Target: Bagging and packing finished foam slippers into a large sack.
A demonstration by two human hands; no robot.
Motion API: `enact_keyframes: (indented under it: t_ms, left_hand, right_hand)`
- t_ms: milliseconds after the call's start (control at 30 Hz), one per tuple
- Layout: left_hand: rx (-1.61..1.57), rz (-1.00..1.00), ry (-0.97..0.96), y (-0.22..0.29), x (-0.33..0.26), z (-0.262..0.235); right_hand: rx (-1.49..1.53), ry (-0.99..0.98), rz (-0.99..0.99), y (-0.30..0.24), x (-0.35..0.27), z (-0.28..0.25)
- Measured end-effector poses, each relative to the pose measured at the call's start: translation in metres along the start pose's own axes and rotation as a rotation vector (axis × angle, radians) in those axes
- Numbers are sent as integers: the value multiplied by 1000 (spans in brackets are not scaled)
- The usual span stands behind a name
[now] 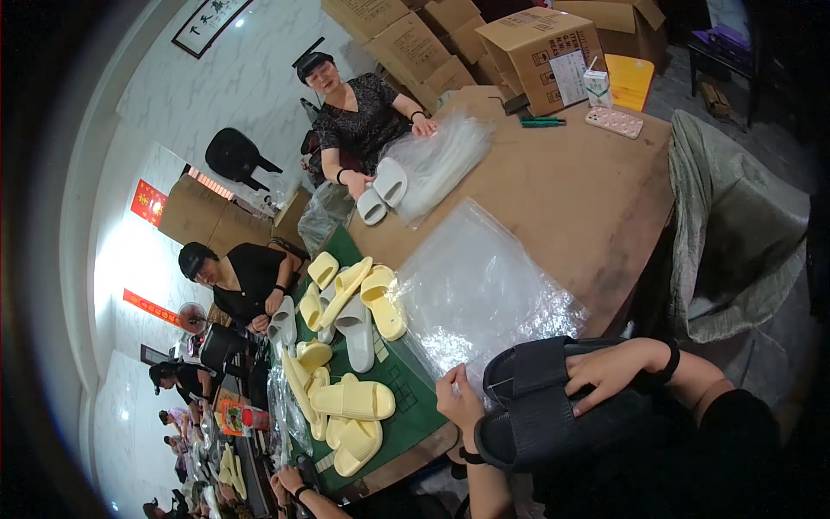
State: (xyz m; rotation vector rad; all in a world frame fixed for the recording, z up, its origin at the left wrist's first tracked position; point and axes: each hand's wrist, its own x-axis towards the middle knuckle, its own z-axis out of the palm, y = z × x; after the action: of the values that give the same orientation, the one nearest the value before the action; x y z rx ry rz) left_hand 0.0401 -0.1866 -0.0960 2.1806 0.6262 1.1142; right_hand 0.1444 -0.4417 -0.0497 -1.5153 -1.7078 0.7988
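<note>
My right hand (609, 370) rests on top of a pair of black slide slippers (540, 406) held at the near table edge. My left hand (458, 405) grips the left side of the same black pair. Just beyond them lies a stack of clear plastic bags (475, 290) on the brown table (562, 199).
Yellow and grey slippers (350, 346) are piled on a green mat (406, 398) to the left. A person across the table holds grey slippers (382, 192) beside more clear bags (441, 160). Other people sit on the left. Cardboard boxes (540, 52), a phone (614, 122) and a grey sack (735, 233) stand farther off.
</note>
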Motion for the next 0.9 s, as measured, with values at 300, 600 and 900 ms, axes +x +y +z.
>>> enact_keyframes:
  t_ms: [300,600,900]
  left_hand:
    - [-290,-168,83,13,9,-5]
    - [-364,-80,150,19,12,-10]
    - [53,292,-438,2,13,-6]
  right_hand:
    - [-20,-34,-21,-6,3,-5]
    - [41,-19,-101,-8,2,-1]
    - [47,42,-118,7,-12,1]
